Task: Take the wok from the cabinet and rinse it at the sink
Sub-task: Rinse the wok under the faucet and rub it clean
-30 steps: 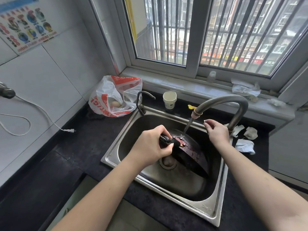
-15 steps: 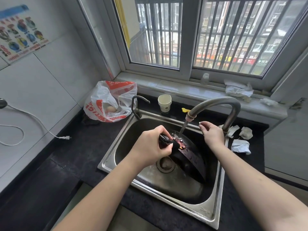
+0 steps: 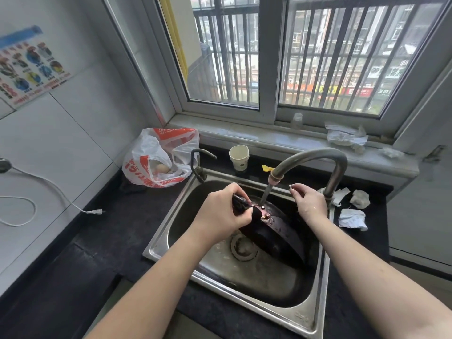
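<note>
A dark wok (image 3: 271,234) is tilted on its edge inside the steel sink (image 3: 300,321), over the drain. My left hand (image 3: 220,214) grips its black handle near the rivets. Water runs from the curved faucet (image 3: 315,157) onto the wok close to the handle joint. My right hand (image 3: 309,203) hovers over the wok's far rim beside the faucet base, fingers loosely curled and holding nothing; whether it touches the wok is unclear.
A red-and-white plastic bag (image 3: 159,157) with an egg sits left of the sink. A small second tap (image 3: 199,165), a paper cup (image 3: 239,157) and crumpled tissues (image 3: 352,217) ring the basin. A white cord with plug (image 3: 94,212) lies on the dark counter.
My right hand has drifted slightly away from the water stream toward the faucet base. My left hand keeps the same grip on the wok handle, and the water keeps running.
</note>
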`<state>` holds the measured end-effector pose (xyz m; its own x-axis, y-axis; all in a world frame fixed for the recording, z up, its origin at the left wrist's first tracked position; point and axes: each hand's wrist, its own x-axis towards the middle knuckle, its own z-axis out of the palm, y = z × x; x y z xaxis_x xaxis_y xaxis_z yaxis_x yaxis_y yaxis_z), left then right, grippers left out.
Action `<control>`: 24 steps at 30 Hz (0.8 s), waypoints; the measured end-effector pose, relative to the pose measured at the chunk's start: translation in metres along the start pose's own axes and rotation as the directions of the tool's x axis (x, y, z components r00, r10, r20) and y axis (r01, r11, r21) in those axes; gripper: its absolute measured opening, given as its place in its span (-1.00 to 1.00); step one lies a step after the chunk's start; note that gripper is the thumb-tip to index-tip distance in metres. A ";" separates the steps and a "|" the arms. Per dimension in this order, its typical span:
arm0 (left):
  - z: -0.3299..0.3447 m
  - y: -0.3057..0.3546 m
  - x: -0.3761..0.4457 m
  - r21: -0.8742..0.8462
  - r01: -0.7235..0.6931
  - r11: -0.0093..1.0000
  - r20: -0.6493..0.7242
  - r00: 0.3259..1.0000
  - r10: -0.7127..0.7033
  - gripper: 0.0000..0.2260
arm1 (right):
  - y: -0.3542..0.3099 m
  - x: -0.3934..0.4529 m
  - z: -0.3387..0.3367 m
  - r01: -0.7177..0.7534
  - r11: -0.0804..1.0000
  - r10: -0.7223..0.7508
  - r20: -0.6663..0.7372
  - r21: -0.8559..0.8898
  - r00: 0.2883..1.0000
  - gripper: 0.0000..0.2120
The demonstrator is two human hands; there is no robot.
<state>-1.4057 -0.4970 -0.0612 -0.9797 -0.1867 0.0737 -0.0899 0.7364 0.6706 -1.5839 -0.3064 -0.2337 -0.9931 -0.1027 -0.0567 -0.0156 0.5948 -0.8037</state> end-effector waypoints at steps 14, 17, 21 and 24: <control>-0.004 -0.004 -0.013 -0.027 -0.004 1.000 0.038 0.999 0.005 -0.84 | 0.001 0.002 0.000 0.008 0.999 -0.008 0.002 -0.036 1.000 -0.77; -0.005 -0.007 -0.018 -0.052 -0.016 0.999 0.056 0.998 0.019 -0.84 | 0.000 0.001 0.000 0.008 0.999 -0.008 0.001 -0.039 1.000 -0.77; -0.006 -0.010 -0.023 -0.073 -0.040 0.997 0.083 0.996 0.046 -0.84 | -0.001 0.000 0.000 0.007 0.999 -0.007 0.000 -0.046 1.000 -0.76; -0.007 -0.012 -0.027 -0.089 -0.045 0.995 0.101 0.993 0.054 -0.83 | 0.000 0.000 0.000 0.020 0.998 -0.020 -0.004 -0.054 1.000 -0.77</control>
<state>-1.3774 -0.5052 -0.0659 -0.9962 -0.0796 0.0348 -0.0291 0.6834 0.7295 -1.5840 -0.3066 -0.2336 -0.9930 -0.1117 -0.0384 -0.0416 0.6351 -0.7713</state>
